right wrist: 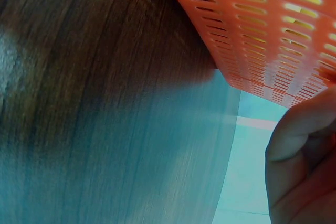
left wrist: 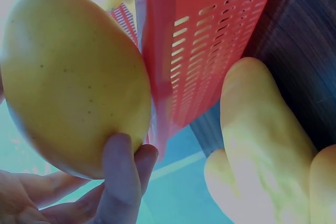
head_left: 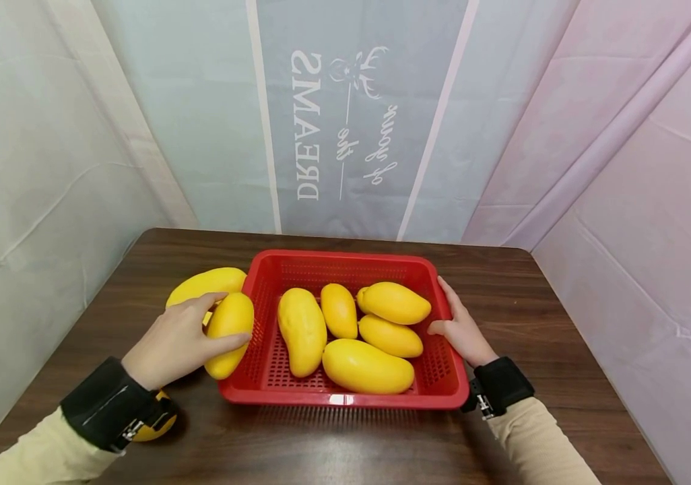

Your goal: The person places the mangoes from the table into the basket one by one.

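My left hand (head_left: 178, 340) grips a yellow mango (head_left: 232, 327) between thumb and fingers, just outside the left rim of a red perforated basket (head_left: 345, 400). Up close in the left wrist view, that mango (left wrist: 79, 77) shows small dark specks and overlaps the basket's edge. Several more mangoes (head_left: 368, 367) lie inside the basket, spread from its left side to its right. At the basket's right side, my right hand (head_left: 465, 335) holds the rim, thumb over the top and fingers along the outer wall. The right wrist view shows its bent fingers (right wrist: 291, 135) close against the slotted wall.
On the dark wooden table (head_left: 539, 404), a mango (head_left: 207, 283) lies left of the basket, partly behind my left hand. Another yellow fruit (head_left: 154, 431) shows under my left wrist. Pale cloth (head_left: 345, 215) with printed lettering hangs beyond the table's far edge.
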The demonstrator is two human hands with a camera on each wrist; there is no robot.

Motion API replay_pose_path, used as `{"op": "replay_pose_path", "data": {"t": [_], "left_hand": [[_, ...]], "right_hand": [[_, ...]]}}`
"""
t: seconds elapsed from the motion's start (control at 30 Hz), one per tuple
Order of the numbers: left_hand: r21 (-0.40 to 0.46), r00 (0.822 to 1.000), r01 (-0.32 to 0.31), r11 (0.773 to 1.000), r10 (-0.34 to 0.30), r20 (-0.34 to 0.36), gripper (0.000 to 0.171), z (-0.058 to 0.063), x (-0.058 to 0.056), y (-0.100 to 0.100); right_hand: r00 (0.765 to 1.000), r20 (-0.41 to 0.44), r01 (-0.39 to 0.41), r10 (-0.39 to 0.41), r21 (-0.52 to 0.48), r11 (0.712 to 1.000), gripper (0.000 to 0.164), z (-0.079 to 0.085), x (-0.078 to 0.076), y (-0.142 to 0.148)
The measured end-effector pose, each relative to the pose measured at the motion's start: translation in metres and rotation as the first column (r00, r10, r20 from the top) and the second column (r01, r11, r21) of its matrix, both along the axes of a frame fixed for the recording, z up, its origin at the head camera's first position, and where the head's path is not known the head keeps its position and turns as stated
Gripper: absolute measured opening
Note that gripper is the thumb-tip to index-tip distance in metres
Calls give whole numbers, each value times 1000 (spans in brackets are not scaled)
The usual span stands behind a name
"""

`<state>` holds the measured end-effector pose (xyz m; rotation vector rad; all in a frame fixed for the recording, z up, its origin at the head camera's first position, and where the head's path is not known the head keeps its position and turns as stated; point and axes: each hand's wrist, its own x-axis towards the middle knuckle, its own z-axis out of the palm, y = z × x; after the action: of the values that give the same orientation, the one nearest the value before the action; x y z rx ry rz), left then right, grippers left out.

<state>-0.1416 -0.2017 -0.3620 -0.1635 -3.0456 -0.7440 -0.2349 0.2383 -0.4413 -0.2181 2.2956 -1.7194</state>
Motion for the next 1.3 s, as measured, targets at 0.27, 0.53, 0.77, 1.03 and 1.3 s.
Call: {"op": "replay_pose_path", "data": {"t": [0.27, 0.53, 0.77, 1.03, 1.3], "left_hand": [[14, 1000, 23, 1000, -23, -19, 80, -1, -5, 5], [8, 1000, 17, 1000, -17, -18, 86, -3, -9, 13], [3, 1000, 21, 1000, -21, 4, 85, -6, -11, 21], [-68, 999, 37, 997, -35, 40, 86, -10, -17, 31], [-140, 998, 65, 988, -64, 11, 83, -23, -19, 38]], "right_hand": [[1000, -3, -3, 3, -14, 1000, 95, -2, 0, 1], [1000, 1, -3, 3, -22, 1000, 94, -2, 0, 1], [1000, -8, -7, 7, -15, 1000, 95, -2, 0, 2], [1000, -8, -6, 6, -11, 1000, 95, -2, -1, 1], [1000, -12, -9, 9, -9, 1000, 95, -2, -1, 1]]}}
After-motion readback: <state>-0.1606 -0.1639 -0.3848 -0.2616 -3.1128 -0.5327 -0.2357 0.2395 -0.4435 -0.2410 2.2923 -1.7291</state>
